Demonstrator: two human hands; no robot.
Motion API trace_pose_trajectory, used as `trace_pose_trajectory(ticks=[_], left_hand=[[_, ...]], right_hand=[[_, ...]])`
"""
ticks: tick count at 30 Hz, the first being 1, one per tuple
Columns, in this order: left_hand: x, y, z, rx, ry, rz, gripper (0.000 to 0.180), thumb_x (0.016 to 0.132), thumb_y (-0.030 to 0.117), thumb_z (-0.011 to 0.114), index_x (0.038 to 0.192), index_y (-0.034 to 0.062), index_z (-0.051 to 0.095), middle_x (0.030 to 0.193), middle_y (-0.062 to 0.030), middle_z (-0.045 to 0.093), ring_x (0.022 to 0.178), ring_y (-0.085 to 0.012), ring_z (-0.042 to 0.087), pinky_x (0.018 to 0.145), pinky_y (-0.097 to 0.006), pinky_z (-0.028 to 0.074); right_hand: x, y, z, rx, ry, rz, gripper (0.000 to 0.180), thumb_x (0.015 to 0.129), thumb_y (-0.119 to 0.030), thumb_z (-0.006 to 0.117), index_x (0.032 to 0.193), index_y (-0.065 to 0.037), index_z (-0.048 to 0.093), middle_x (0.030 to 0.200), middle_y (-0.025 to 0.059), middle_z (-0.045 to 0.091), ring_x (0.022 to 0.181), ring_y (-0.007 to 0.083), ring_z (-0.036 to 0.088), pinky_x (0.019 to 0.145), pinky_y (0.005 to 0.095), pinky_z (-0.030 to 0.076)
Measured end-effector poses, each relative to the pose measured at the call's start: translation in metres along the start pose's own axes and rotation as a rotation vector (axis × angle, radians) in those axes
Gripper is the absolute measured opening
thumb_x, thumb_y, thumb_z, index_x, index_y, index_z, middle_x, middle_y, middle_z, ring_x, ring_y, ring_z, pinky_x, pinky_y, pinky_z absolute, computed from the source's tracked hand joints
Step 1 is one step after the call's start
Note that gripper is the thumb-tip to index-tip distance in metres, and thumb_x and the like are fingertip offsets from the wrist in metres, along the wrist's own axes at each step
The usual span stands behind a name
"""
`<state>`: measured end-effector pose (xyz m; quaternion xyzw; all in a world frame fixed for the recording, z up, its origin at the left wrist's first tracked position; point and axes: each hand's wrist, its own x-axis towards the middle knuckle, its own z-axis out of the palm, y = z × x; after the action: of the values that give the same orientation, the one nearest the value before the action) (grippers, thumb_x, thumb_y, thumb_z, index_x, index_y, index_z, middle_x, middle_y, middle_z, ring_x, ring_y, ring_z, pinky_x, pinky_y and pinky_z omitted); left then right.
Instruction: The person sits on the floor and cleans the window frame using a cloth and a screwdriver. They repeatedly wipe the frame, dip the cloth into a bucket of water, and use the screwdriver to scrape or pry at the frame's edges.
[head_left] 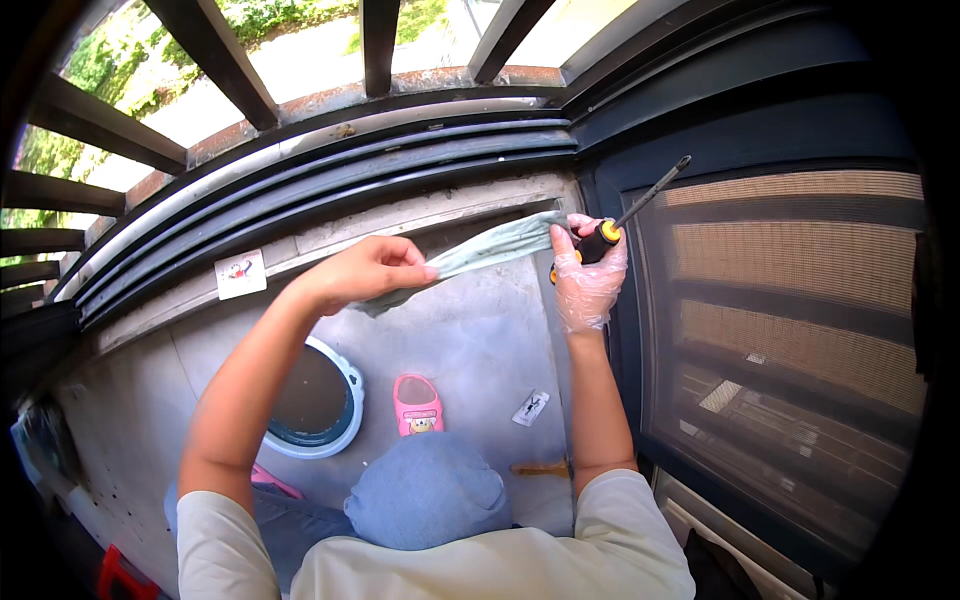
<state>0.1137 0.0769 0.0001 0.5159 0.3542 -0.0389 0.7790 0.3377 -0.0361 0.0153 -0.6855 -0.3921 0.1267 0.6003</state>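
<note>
A pale green cloth [497, 247] is stretched out between my two hands, its loose end hanging darker beneath my left hand. My bare left hand [362, 275] pinches it between thumb and fingers. My right hand [588, 285] wears a clear plastic glove and grips the other end of the cloth. The same hand also holds a screwdriver [600, 242] with a black and yellow handle, its metal shaft angled up to the right. Both hands are above the grey tiled floor, near the sliding window track.
A light blue basin [355, 385] of murky water stands on the floor at left, near a pink slipper [417, 400]. A small card [240, 274] lies by the window track [330, 165], another [531, 407] on the floor. Dark railings rise beyond; a screened panel [790, 330] stands at right.
</note>
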Motion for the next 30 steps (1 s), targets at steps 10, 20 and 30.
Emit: trace_pose_trajectory(ticks=[10,20,30], left_hand=[[0.083,0.089,-0.030,0.584,0.550,0.448,0.020,0.081,0.020,0.066,0.087,0.0030,0.056,0.076,-0.0077,0.061,0.076,-0.0140,0.056,0.070,-0.030,0.045],[0.178,0.080,0.012,1.160,0.465,0.870,0.044,0.073,-0.002,0.052,0.116,0.0064,0.056,0.120,-0.0122,0.054,0.085,-0.0328,0.062,0.075,-0.041,0.050],[0.199,0.086,0.022,1.070,0.485,0.807,0.035,0.078,0.001,0.052,0.113,0.0034,0.056,0.110,-0.0149,0.053,0.084,-0.0354,0.061,0.074,-0.044,0.049]], right_hand=[[0.088,0.068,0.047,-0.452,0.104,-0.346,0.029,0.075,-0.005,0.071,0.098,-0.003,0.054,0.084,0.0173,0.061,0.078,0.0357,0.061,0.070,0.0410,0.050],[0.113,0.092,0.057,-0.583,0.054,-0.311,0.038,0.074,0.000,0.066,0.109,0.001,0.053,0.109,0.0201,0.057,0.097,0.0379,0.058,0.084,0.0418,0.049],[0.024,0.015,-0.018,0.073,-0.311,0.611,0.059,0.083,-0.005,0.062,0.133,-0.001,0.030,0.079,0.0027,0.055,0.069,0.0076,0.052,0.064,0.0238,0.045]])
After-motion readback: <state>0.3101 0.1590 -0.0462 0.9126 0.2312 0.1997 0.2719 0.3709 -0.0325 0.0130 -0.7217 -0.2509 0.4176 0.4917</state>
